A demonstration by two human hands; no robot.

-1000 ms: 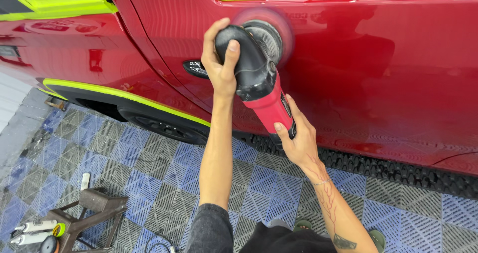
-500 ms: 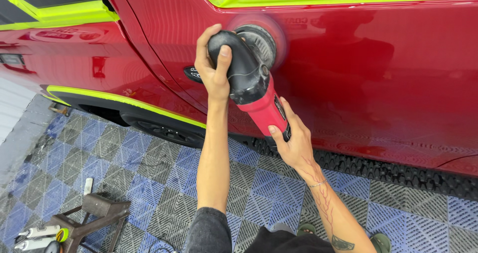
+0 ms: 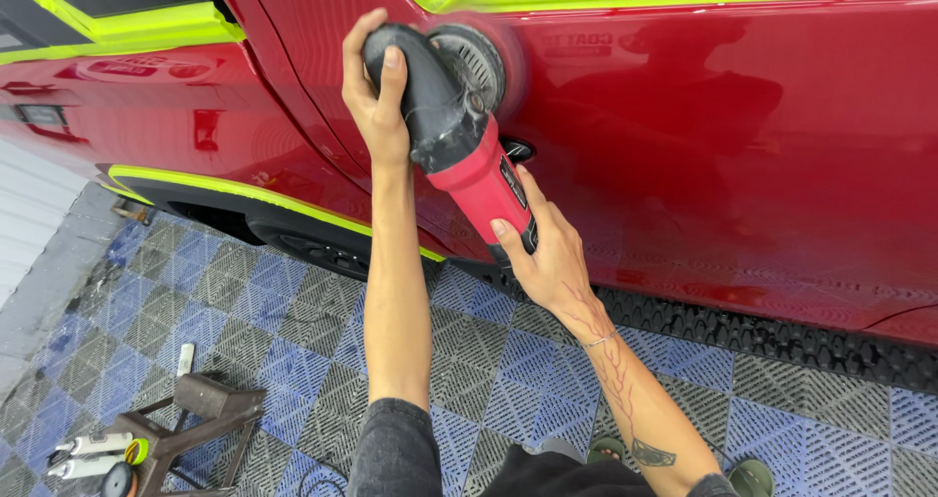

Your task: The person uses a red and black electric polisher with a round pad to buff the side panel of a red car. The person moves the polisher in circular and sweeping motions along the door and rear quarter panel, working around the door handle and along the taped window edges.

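Red-and-black handheld rotary polisher [image 3: 459, 140]: located at 12 o'clock in the head view, with its round pad [image 3: 479, 62] pressed against the glossy red car door panel [image 3: 733, 135]. The pad edge is blurred, which suggests rotation.

1. At 8 o'clock, a low metal stand [image 3: 200, 409] sits on the blue-and-grey grid floor tiles [image 3: 293, 331], with 2 white bottles [image 3: 88, 455] just beside it. These are well apart from the work area.

2. At 10 o'clock, yellow-green masking tape [image 3: 127, 30] covers the trim on the adjacent panel. Judgement: keep the pad off taped edges, since a spinning pad can lift tape.

3. The left hand [image 3: 376, 96] is wrapped over the black head housing, fingers curled around it, thumb on the near side. Judgement: this hand sets pad pressure; keep it light and even so the pad lies flat, not tilted onto 1 edge.

4. The right hand [image 3: 547, 253] grips the red body near its rear end at 6 o'clock from the pad, fingers closed around it. Judgement: this hand steers; use slow, overlapping passes.

5. A dark door handle recess [image 3: 516, 149] lies touching or just beside the tool body. Judgement: approach it with reduced pressure.

6. At 4 o'clock, a black textured side step [image 3: 782, 336] runs below the door.
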